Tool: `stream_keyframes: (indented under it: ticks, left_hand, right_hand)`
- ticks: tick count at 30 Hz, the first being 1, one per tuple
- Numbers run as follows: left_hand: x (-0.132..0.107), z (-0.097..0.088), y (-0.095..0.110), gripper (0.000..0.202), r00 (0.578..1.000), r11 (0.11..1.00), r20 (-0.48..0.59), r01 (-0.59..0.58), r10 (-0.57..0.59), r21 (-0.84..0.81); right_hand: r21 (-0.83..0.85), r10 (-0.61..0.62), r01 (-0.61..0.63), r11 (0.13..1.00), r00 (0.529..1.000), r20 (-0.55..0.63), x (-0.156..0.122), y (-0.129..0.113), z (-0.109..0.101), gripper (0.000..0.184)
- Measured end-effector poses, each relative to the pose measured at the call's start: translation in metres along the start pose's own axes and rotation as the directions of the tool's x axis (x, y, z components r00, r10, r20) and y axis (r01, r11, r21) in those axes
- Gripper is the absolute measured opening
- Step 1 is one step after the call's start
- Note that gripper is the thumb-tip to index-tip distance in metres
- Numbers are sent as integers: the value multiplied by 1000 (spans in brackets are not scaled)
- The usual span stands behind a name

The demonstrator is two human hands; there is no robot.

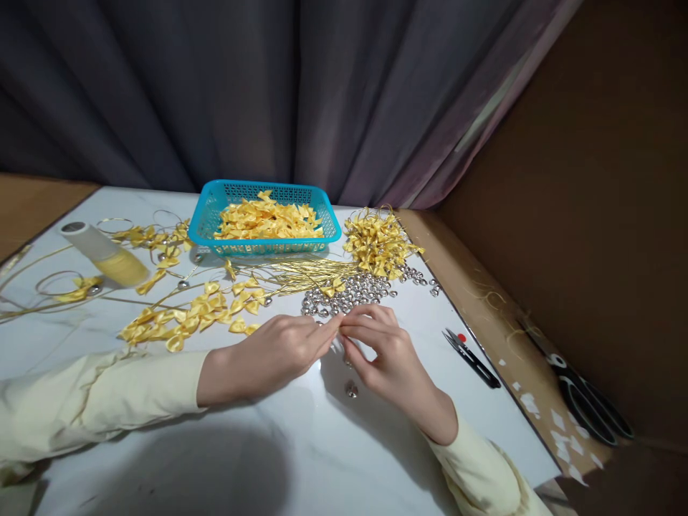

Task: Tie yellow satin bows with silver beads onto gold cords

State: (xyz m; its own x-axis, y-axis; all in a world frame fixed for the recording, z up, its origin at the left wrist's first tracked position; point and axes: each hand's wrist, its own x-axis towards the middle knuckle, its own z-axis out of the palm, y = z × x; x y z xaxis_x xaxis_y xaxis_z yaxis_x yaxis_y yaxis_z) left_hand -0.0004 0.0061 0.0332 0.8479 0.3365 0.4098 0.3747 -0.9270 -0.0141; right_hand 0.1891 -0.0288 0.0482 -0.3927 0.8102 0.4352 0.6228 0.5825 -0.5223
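My left hand [282, 352] and my right hand [383, 351] meet at the fingertips over the white marbled tabletop [236, 459]. Both are closed in a pinch, and whatever lies between the fingers is hidden. Just beyond them spreads a heap of small silver bells [355, 290]. One silver bell [351, 389] lies by itself, nearer to me and below my right hand. Yellow ribbon bows [201, 312] are scattered to the left of my left hand. Behind the fingers runs a bundle of gold cords [306, 271].
A blue basket [196, 223] full of yellow bows stands at the back, beside a pile of bows with cords [381, 244]. At left leans a bottle [107, 254] with yellow contents. Thread snips [473, 358] lie on the right; large scissors [585, 401] and paper scraps lie beyond the table edge.
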Motion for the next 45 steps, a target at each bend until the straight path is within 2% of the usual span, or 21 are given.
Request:
stream_keyframes:
  ticks: [7, 10, 12, 14, 16, 18, 21, 23, 25, 30, 32, 35, 40, 45]
  left_hand:
    - [-2, 1, 1, 33, 1000, 1000, -15, -11, 11, 16]
    - [-1, 0, 0, 31, 1000, 999, -14, 17, -18, -45]
    - [2, -2, -1, 30, 996, 984, 18, 94, -93, -150]
    - [6, -5, -3, 28, 972, 930, 104, 230, -209, -287]
    - [10, -10, -8, 25, 920, 837, 227, 387, -321, -386]
    - [15, -15, -14, 25, 866, 760, 338, 490, -369, -427]
    - [20, -20, -24, 33, 822, 644, 458, 558, -340, -523]
    - [22, -21, -30, 34, 805, 565, 494, 587, -328, -581]
    - [24, -22, -33, 32, 790, 500, 526, 609, -315, -616]
    - [27, -28, -28, 29, 749, 373, 621, 658, -232, -654]
    - [28, -30, -25, 28, 744, 342, 634, 663, -210, -665]
    - [26, -33, -25, 26, 738, 305, 650, 670, -180, -677]
    - [24, -29, -32, 20, 724, 265, 679, 682, -118, -681]
    - [25, -21, -28, 28, 736, 81, 676, 677, -45, -732]
  right_hand:
    - [24, 98, -99, 995, 995, 32, 0, -1, 1, 17]
    - [34, 115, -117, 993, 992, 47, 0, -1, 1, 17]
    - [29, 124, -125, 992, 991, 39, 0, 0, 1, 17]
    - [15, 130, -130, 991, 991, 13, 1, 2, -1, 16]
    - [-6, 120, -121, 993, 993, -21, 1, 4, -2, 16]
    - [-53, 77, -81, 995, 995, -61, 2, 6, -4, 16]
    - [-195, -12, -13, 981, 992, -125, 2, 9, -7, 15]
    - [-295, -35, -18, 955, 984, -175, 2, 9, -9, 13]
    - [-328, -33, -35, 944, 979, -200, 2, 8, -11, 14]
    - [-188, -30, 26, 982, 999, -23, 2, 5, -3, 44]
    - [-190, -31, 34, 981, 999, 16, 0, 6, 2, 38]
    - [-202, -40, 51, 978, 998, 57, -3, 11, 8, 17]
    - [-316, -108, 100, 943, 994, -8, -6, 12, 8, 24]
    - [-546, -219, 192, 815, 976, 15, -5, 9, 11, 26]
